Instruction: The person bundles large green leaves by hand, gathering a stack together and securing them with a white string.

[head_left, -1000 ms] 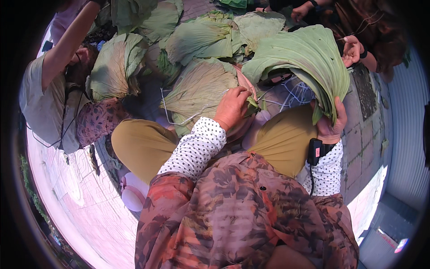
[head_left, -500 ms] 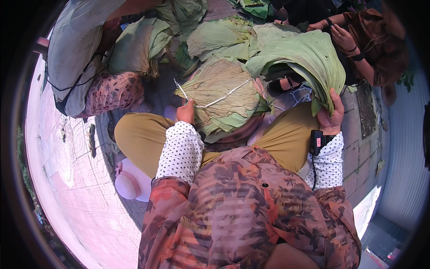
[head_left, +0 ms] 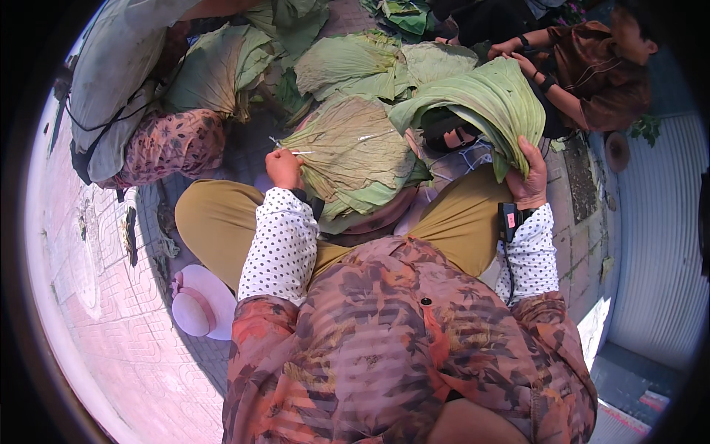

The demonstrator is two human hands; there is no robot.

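A stack of large, drying lotus leaves [head_left: 353, 152] rests between my knees, its brown-veined top leaf facing up. My left hand [head_left: 284, 169] is closed at the stack's left edge, pinching a white string [head_left: 303, 152]. Only short pieces of that string show on the top leaf. At the right, my right hand [head_left: 529, 177] grips a folded bundle of green lotus leaves [head_left: 510, 103] by its lower end, thumb on the outside. The bundle arches left, its far end reaching the stack's upper right side.
More leaf bundles [head_left: 344, 65] lie beyond the stack. A person in patterned trousers [head_left: 174, 148] sits at far left, and another in a brown top [head_left: 614, 81] at far right. White strings [head_left: 473, 159] lie past my right knee. A pink hat [head_left: 196, 307] rests by my left knee.
The white string, which ran in a loose curve across the top leaf, now shows only in short pieces. My left hand has turned and pulled slightly outward. My right hand keeps its grip.
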